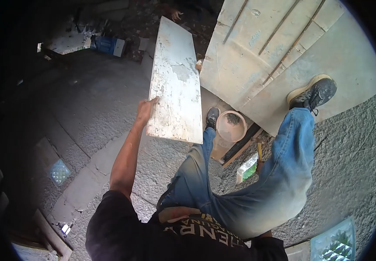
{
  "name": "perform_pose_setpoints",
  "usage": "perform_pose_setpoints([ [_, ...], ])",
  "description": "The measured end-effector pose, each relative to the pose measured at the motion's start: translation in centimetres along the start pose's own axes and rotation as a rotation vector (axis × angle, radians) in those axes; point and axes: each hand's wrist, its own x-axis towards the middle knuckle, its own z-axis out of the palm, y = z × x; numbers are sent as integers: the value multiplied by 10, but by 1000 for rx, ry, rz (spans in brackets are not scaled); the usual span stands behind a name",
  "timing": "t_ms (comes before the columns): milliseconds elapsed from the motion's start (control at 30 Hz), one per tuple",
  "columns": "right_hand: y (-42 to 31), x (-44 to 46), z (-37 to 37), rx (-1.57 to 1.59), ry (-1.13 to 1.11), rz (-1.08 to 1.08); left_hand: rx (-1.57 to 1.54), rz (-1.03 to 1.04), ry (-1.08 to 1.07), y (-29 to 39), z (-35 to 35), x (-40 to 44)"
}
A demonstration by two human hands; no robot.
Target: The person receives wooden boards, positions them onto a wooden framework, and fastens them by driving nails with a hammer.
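Note:
My left hand (pixel 146 111) grips the left edge of a long board (pixel 177 100) with worn, flaking white paint, the thumb lying on its face. The board stands tilted in front of me, its lower end near my legs. At its far end shows another person's hand (pixel 176 15), dim and partly in the dark. What look like fingers (pixel 198 65) touch the board's right edge; whose they are I cannot tell. My right arm drops behind my raised leg, and the hand is out of sight.
My raised foot (pixel 313 92) stands on a large pale panel (pixel 244 74) with rusty bars on it. The other foot (pixel 212 117) is lower, beside a round pinkish bucket (pixel 222 132). Rough grey wall with glass blocks (pixel 59 172) surrounds me. A blue box (pixel 104 45) lies far left.

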Motion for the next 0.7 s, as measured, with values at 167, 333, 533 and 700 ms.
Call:
perform_pose_setpoints([
  [167,0,41,71,-227,-129,-167,-100,-111,-76,20,-25,-55],
  [333,-9,86,124,-403,-70,-425,-103,-143,-84,26,-40,-84],
  [533,-30,54,71,-65,60,-105,-264,-188,-138,13,-49,-99],
  [700,-4,-1,-1,271,329,89,-305,-166,-175,10,-52,-121],
])
